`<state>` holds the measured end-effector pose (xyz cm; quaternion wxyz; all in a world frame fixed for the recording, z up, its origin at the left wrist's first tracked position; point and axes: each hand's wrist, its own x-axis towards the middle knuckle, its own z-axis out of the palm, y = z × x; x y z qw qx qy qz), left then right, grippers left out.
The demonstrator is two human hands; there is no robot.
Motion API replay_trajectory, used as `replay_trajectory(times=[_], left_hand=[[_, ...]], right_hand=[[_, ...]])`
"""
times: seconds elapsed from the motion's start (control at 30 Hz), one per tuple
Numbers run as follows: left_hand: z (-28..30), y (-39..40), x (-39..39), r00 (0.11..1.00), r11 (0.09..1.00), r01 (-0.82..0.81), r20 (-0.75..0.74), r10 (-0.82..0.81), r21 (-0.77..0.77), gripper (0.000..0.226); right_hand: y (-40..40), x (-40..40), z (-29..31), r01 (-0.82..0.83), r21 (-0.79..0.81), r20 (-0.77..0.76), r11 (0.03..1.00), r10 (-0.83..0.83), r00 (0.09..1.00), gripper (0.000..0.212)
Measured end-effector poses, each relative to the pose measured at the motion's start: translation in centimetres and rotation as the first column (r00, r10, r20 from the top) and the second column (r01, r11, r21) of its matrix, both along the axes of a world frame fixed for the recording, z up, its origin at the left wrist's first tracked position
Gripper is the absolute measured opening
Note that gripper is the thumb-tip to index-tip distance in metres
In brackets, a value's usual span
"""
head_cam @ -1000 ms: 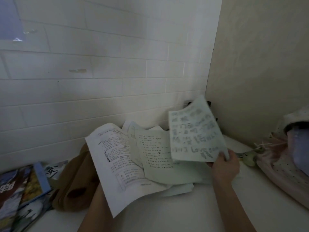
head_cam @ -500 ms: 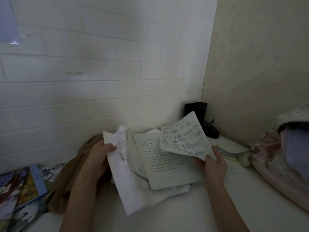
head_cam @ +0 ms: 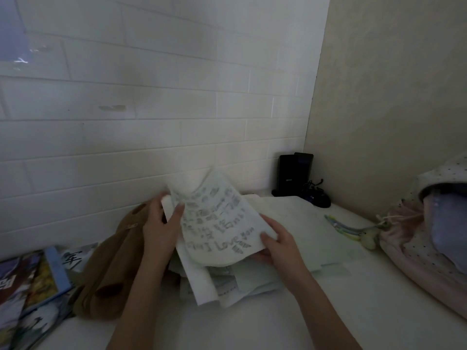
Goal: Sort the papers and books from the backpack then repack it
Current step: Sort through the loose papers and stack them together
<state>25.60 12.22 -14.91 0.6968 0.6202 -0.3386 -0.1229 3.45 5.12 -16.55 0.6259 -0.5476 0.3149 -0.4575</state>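
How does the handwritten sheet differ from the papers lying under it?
The handwritten sheet is held up by the left hand and right hand; the pile of papers lies on the table. The sheet curls and bends; the pile lies mostly flat. The sheet shows large handwriting; the pile shows faint small print. Both are white.

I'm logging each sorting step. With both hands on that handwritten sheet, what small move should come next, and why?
Probably lay the handwritten sheet flat on the loose papers beneath it. The left hand and right hand pinch its opposite edges, it sags curled above the heap, and the pink backpack lies open to the right.
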Motion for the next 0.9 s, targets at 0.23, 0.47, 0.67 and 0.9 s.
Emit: replay_trajectory(times=[0.23, 0.47, 0.67, 0.9], left_hand=[[0.0, 0.1, -0.9, 0.979, 0.945, 0.149, 0.087, -0.182, 0.292, 0.084], [0.4, -0.5, -1.6, 0.984, 0.942, 0.178, -0.047, -0.172, 0.283, 0.046], [0.5, -0.6, -1.7, 0.884, 0.934, 0.340, -0.377, -0.278, 0.108, 0.057], [0.4, -1.0, -1.2, 0.873, 0.932, 0.327, -0.427, -0.235, 0.154, 0.032]], right_hand=[[-0.6, 0.8, -0.9, 0.088, 0.205, 0.226, 0.975, -0.135, 0.965, 0.037], [-1.3, 0.3, -1.1, 0.062, 0.156, 0.290, 0.986, -0.106, 0.951, 0.033], [-0.7, 1.1, -1.1, -0.003, -0.077, -0.129, 0.997, -0.007, 0.992, 0.032], [-0.1, 0.8, -1.1, -0.003, -0.401, -0.478, 0.916, -0.206, 0.854, 0.036]])
